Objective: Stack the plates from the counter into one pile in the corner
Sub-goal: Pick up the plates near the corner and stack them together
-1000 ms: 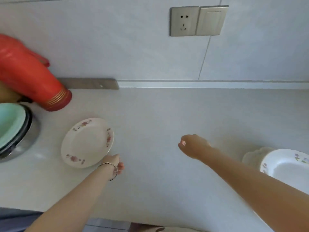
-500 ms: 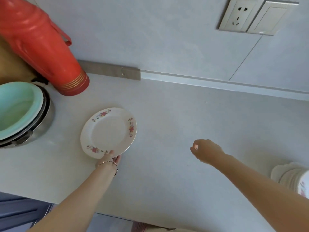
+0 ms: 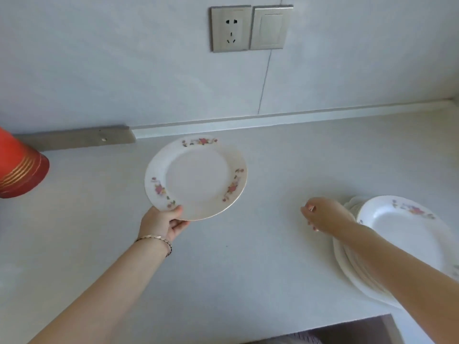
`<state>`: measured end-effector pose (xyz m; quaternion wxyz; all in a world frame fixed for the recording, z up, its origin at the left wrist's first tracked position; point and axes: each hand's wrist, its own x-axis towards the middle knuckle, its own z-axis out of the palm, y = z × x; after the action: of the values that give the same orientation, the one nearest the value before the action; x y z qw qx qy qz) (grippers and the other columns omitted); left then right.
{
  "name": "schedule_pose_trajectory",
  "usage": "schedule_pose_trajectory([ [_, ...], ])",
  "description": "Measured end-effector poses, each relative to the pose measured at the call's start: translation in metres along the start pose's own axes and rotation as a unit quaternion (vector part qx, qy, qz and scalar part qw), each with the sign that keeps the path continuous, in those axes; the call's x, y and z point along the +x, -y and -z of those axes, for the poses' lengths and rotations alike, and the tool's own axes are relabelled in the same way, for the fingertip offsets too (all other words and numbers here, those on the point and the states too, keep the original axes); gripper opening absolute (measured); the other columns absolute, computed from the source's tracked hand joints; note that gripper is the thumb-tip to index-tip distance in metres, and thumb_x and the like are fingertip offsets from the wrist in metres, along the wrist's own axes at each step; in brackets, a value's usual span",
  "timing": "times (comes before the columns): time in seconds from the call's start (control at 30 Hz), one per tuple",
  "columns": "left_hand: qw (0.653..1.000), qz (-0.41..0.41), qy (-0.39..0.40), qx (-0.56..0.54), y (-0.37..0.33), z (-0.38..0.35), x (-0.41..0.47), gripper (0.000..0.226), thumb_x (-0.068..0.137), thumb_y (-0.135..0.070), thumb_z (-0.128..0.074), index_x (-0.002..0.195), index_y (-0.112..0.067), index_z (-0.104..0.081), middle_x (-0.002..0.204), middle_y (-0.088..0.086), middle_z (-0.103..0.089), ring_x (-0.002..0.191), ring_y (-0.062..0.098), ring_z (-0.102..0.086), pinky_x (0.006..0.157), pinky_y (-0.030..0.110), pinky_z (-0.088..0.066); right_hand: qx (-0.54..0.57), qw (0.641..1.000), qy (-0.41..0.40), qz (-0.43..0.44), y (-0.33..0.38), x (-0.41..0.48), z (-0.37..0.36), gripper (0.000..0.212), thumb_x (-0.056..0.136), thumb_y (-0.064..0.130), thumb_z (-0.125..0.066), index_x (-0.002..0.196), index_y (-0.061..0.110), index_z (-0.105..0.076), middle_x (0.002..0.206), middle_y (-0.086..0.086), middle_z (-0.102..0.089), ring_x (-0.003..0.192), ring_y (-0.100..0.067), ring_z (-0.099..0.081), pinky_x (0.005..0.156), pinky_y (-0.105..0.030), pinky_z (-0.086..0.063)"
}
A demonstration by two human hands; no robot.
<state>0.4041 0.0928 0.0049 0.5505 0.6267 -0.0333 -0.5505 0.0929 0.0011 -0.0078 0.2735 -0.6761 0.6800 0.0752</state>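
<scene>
starting at the far left with a red flask [image 3: 19, 170], cut off by the picture's edge and standing on the pale counter [image 3: 223, 269] close to the wall. passing a grey strip [image 3: 74, 139] running along the foot of that wall. gripping a flowered plate [image 3: 198, 180] with the left hand [image 3: 161, 224]: thumb curling over the near rim, fingers tucking underneath, a thin bracelet [image 3: 159, 240] circling the wrist. holding that plate tilted and seemingly lifted off the counter, roughly midway between the flask and the pile, in front of the wall. showing a socket [image 3: 230, 28] and a switch [image 3: 270, 27] side by side on the wall above. coming next to the right hand [image 3: 323, 216], hovering with fingers loosely curling and holding nothing, at the left edge of the pile of plates [image 3: 347, 271]; unable to tell whether touching it. hiding part of that pile behind the right forearm. resting the pile on the counter at the right, near the corner, with a deeper flowered top plate [image 3: 402, 234] uppermost. ending at a dark gap [image 3: 347, 333] below the counter's near edge.
</scene>
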Motion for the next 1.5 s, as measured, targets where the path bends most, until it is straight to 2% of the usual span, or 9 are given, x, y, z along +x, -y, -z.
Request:
schedule_pose_trajectory([
  [0.07, 0.996, -0.026, 0.047, 0.074, 0.006, -0.043, -0.011, 0.028, 0.088, 0.010, -0.049, 0.081, -0.015, -0.056, 0.081, 0.004, -0.063, 0.071, 0.019, -0.062, 0.045, 0.019, -0.057, 0.023, 0.999, -0.026, -0.024, -0.034, -0.009, 0.019, 0.031, 0.091, 0.030, -0.046, 0.060, 0.029, -0.046, 0.081, -0.003, -0.069, 0.083, -0.027, -0.068, 0.082, -0.034, -0.054],
  [0.2, 0.974, -0.034, 0.138, 0.174, 0.040, -0.129, -0.036, 0.028, 0.086, 0.012, -0.051, 0.080, -0.015, -0.057, 0.080, 0.006, -0.064, 0.068, 0.021, -0.062, 0.043, 0.022, -0.056, 0.042, 0.993, -0.073, -0.083, -0.117, -0.032, 0.051, 0.030, 0.091, 0.030, -0.044, 0.062, 0.028, -0.048, 0.073, 0.000, -0.072, 0.073, -0.021, -0.069, 0.071, -0.029, -0.052],
  [0.33, 0.945, -0.001, 0.217, 0.246, 0.089, -0.207, -0.065, 0.027, 0.084, 0.013, -0.053, 0.082, -0.013, -0.058, 0.081, 0.007, -0.066, 0.065, 0.020, -0.065, 0.045, 0.024, -0.057, 0.092, 0.980, -0.099, -0.144, -0.202, -0.055, 0.069, 0.023, 0.089, 0.032, -0.044, 0.067, 0.029, -0.051, 0.075, 0.001, -0.072, 0.072, -0.022, -0.069, 0.076, -0.032, -0.056],
  [0.57, 0.916, 0.066, 0.250, 0.306, 0.163, -0.288, -0.093, 0.029, 0.085, 0.015, -0.051, 0.088, -0.013, -0.059, 0.086, 0.008, -0.064, 0.073, 0.025, -0.062, 0.047, 0.029, -0.059, 0.132, 0.964, -0.106, -0.203, -0.315, -0.083, 0.070, 0.022, 0.089, 0.034, -0.044, 0.068, 0.028, -0.048, 0.076, 0.001, -0.070, 0.072, -0.021, -0.069, 0.073, -0.031, -0.056],
  [0.87, 0.888, 0.086, 0.261, 0.368, 0.184, -0.302, -0.088, 0.031, 0.086, 0.017, -0.049, 0.087, -0.012, -0.059, 0.081, 0.011, -0.065, 0.055, 0.021, -0.066, 0.041, 0.031, -0.056, 0.156, 0.958, -0.089, -0.225, -0.359, -0.090, 0.052, 0.017, 0.090, 0.034, -0.042, 0.082, 0.026, -0.055, 0.085, 0.001, -0.070, 0.078, -0.022, -0.069, 0.075, -0.029, -0.054],
  [1.1, 0.844, 0.105, 0.262, 0.457, 0.178, -0.308, -0.079, 0.023, 0.086, 0.015, -0.051, 0.089, -0.007, -0.058, 0.082, 0.012, -0.065, 0.069, 0.027, -0.063, 0.044, 0.030, -0.058, 0.154, 0.956, -0.093, -0.232, -0.353, -0.088, 0.049, 0.016, 0.091, 0.032, -0.041, 0.083, 0.025, -0.053, 0.091, -0.001, -0.070, 0.085, -0.024, -0.068, 0.074, -0.028, -0.050],
  [1.27, 0.796, 0.101, 0.252, 0.542, 0.175, -0.306, -0.077, 0.026, 0.084, 0.006, -0.057, 0.110, 0.006, -0.055, 0.093, 0.019, -0.067, 0.068, 0.026, -0.065, 0.045, 0.028, -0.058, 0.145, 0.957, -0.088, -0.236, -0.342, -0.087, 0.044, 0.017, 0.091, 0.030, -0.040, 0.084, 0.023, -0.054, 0.089, -0.002, -0.069, 0.084, -0.024, -0.068, 0.061, -0.024, -0.042],
  [1.4, 0.695, 0.049, 0.272, 0.664, 0.171, -0.311, -0.080, 0.032, 0.087, -0.017, -0.060, 0.111, 0.004, -0.059, 0.075, 0.011, -0.067, 0.040, 0.014, -0.065, 0.038, 0.021, -0.052, 0.131, 0.960, -0.082, -0.233, -0.334, -0.086, 0.041, 0.019, 0.091, 0.029, -0.040, 0.086, 0.020, -0.056, 0.090, -0.003, -0.069, 0.085, -0.024, -0.067, 0.059, -0.023, -0.041],
  [1.5, 0.633, 0.044, 0.253, 0.731, 0.169, -0.319, -0.085, 0.029, 0.089, -0.026, -0.056, 0.096, 0.002, -0.057, 0.065, 0.014, -0.062, 0.030, 0.013, -0.059, 0.033, 0.018, -0.047, 0.118, 0.962, -0.085, -0.232, -0.331, -0.087, 0.041, 0.020, 0.091, 0.028, -0.039, 0.085, 0.020, -0.056, 0.091, -0.002, -0.069, 0.085, -0.024, -0.067, 0.058, -0.023, -0.040],
])
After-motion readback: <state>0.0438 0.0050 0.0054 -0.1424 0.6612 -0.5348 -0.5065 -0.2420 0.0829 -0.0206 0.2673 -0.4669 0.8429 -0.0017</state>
